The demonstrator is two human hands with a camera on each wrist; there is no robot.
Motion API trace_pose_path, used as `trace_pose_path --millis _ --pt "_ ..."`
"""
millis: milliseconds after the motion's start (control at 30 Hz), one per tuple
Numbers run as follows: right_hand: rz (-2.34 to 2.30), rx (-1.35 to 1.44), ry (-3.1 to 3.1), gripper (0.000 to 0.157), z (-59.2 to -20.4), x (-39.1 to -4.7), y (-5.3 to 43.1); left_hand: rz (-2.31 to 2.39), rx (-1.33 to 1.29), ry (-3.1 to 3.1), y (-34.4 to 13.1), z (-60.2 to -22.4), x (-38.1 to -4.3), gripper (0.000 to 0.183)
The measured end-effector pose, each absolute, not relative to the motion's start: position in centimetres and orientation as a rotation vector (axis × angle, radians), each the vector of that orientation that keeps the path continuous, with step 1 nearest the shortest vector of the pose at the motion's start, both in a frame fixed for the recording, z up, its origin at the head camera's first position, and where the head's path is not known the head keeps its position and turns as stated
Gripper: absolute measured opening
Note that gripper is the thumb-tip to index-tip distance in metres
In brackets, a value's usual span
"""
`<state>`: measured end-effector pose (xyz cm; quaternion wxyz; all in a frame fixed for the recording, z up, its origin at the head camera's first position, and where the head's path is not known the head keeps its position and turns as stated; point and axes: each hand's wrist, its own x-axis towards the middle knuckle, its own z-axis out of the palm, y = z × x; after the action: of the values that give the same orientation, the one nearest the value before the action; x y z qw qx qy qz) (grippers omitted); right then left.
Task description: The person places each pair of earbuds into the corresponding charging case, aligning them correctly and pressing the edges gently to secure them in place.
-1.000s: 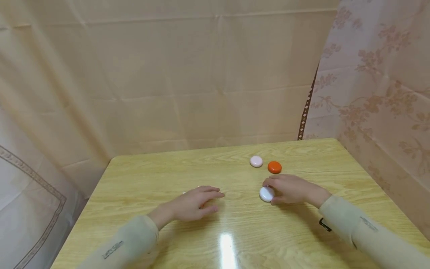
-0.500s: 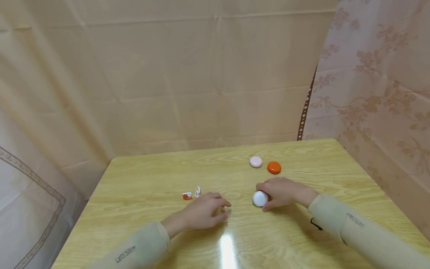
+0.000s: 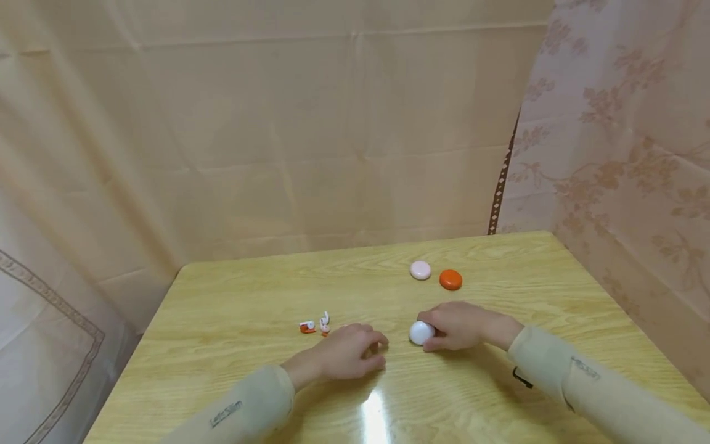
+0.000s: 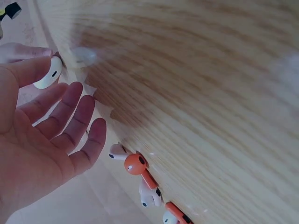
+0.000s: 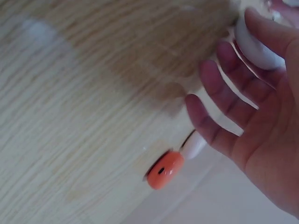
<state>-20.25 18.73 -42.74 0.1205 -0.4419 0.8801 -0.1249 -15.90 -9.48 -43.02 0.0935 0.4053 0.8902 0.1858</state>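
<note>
My right hand (image 3: pixel 460 327) holds a round white earbud case (image 3: pixel 421 333) between thumb and fingers, low over the wooden table. In the left wrist view a small dark mark shows on that case. To its left, my left hand (image 3: pixel 350 353) is close to the tabletop with fingers loosely bent and nothing in them. Beyond the left hand lie several small earbuds (image 3: pixel 325 320), white, pale pink and orange. In the left wrist view, an orange earbud (image 4: pixel 135 164) lies among paler ones.
A pale pink case (image 3: pixel 420 270) and an orange case (image 3: pixel 451 280) stand side by side toward the back right of the table (image 3: pixel 249 290). Beige curtain cloth (image 3: pixel 249 123) hangs behind it, and a floral cloth (image 3: pixel 638 185) hangs along the right.
The right hand has brought the white case left and a little nearer the person. The left hand has moved right and nearer, uncovering the earbuds.
</note>
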Motion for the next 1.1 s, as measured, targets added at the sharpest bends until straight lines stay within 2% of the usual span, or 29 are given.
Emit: trace_pose_path --millis 133,467,800,1000,1100 --pt "-0.414 -1.376 2.572 0.018 -42.9 -20.0 18.1 0.638 1.125 2.613 -8.9 -42.8 -16.4 0.034" --pt "-0.668 -1.356 2.515 0.012 -41.9 -20.6 15.5 0.819 0.952 2.618 -8.6 -41.9 -17.3 0.041" --pt "-0.925 -1.234 2.505 0.009 -41.6 -20.9 13.9 0.998 0.987 2.710 -9.3 -41.2 -18.0 0.025" --pt "-1.073 -1.142 2.480 0.030 -41.5 -21.0 14.2 1.041 0.940 2.746 -9.8 -40.5 -18.3 0.025" --pt "-1.186 -1.087 2.446 0.033 -41.4 -21.1 14.3 1.072 0.924 2.735 -10.0 -40.2 -18.6 0.026"
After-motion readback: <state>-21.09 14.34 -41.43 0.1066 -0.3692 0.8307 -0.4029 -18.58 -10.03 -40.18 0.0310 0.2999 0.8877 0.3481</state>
